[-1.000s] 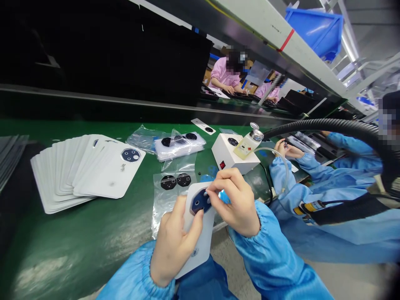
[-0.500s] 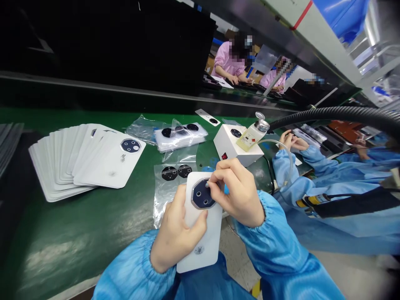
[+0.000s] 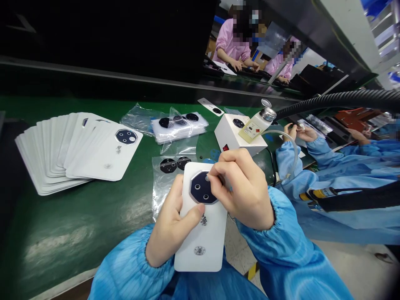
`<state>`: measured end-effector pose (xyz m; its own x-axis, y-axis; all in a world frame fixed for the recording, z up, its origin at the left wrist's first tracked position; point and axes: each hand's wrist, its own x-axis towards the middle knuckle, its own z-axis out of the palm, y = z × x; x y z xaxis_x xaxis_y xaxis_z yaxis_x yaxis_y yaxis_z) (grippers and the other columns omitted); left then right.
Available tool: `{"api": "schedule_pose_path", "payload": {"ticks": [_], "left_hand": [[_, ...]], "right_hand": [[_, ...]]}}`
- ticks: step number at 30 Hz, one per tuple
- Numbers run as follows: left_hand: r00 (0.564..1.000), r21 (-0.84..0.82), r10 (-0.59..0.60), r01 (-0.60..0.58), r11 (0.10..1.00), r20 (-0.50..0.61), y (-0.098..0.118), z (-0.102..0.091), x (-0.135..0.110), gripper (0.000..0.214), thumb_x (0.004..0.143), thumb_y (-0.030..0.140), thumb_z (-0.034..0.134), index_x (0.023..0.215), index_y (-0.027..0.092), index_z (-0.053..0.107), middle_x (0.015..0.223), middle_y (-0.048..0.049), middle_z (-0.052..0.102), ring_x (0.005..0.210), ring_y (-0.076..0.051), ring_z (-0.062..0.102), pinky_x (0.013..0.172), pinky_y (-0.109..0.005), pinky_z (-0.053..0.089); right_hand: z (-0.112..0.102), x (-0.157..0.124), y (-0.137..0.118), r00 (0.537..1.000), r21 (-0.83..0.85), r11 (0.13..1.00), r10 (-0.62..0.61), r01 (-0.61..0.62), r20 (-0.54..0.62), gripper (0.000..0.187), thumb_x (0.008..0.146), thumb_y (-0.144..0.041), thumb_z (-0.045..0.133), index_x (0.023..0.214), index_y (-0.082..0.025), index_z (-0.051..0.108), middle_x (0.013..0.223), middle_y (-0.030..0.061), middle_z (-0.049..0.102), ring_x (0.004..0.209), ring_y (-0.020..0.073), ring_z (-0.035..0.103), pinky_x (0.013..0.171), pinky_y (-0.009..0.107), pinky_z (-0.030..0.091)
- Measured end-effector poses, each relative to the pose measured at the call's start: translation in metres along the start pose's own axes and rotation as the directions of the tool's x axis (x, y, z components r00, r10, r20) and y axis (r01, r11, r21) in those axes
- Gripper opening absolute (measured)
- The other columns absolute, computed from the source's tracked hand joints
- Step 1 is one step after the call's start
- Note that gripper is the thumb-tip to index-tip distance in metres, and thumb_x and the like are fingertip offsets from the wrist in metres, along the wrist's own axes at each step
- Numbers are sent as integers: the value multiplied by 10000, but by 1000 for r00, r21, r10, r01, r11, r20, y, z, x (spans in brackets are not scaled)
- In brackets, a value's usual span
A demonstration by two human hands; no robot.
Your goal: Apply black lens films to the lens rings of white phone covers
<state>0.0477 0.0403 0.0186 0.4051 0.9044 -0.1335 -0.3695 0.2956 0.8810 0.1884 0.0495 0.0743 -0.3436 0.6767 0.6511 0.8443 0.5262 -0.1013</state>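
Note:
My left hand (image 3: 171, 223) is closed around the left edge of a white phone back cover (image 3: 201, 233), its thumb lying across the front. Near the cover's top sits a dark blue octagonal camera plate (image 3: 200, 189) with a silver rim and round lens rings. At the plate's upper right, the thumb and fingers of my right hand (image 3: 243, 187) are pinched together against it. Whatever is between those fingertips is hidden or too small to name. Dark printed characters and a round emblem show lower on the cover.
Fanned white covers (image 3: 75, 154) lie on the green bench (image 3: 103, 212) to the left. Behind my hands are clear bags (image 3: 158, 187) with black octagonal pieces, a white box (image 3: 229, 133) and a pump bottle (image 3: 254, 125). A black hose (image 3: 337, 100) and a co-worker's blue sleeves (image 3: 325, 160) are at right.
The view has shifted, so the bench items appear slightly higher. The cover's printed characters show more plainly below my left thumb. My right fingers remain pinched at the camera plate.

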Motion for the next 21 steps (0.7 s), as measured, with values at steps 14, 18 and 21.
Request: {"api": "schedule_pose_path", "payload": {"ticks": [14, 18, 21], "left_hand": [[982, -173, -139, 160, 972, 125, 1, -2, 12, 504, 754, 160, 658, 1193, 299, 455, 834, 30, 624, 679, -109, 598, 600, -201, 505], [982, -186, -150, 170, 968, 118, 2, 2, 13, 483, 725, 135, 669, 1149, 276, 484, 840, 21, 629, 689, -127, 608, 605, -221, 507], [980, -226, -156, 182, 957, 127, 2, 4, 14, 458, 702, 102, 662, 1101, 268, 509, 843, 30, 629, 695, -126, 608, 598, -211, 497]], "right_hand": [[3, -2, 3, 980, -169, 970, -188, 173, -73, 135, 789, -40, 517, 815, -172, 525, 797, 74, 556, 670, 164, 489, 548, 312, 443], [3, -3, 3, 973, -160, 967, -212, 196, -87, 146, 789, -43, 502, 822, -185, 519, 802, 70, 564, 651, 158, 482, 541, 314, 438], [2, -4, 3, 960, -127, 961, -259, 245, -110, 143, 787, -53, 499, 850, -177, 535, 814, 77, 569, 662, 170, 499, 534, 327, 433]]}}
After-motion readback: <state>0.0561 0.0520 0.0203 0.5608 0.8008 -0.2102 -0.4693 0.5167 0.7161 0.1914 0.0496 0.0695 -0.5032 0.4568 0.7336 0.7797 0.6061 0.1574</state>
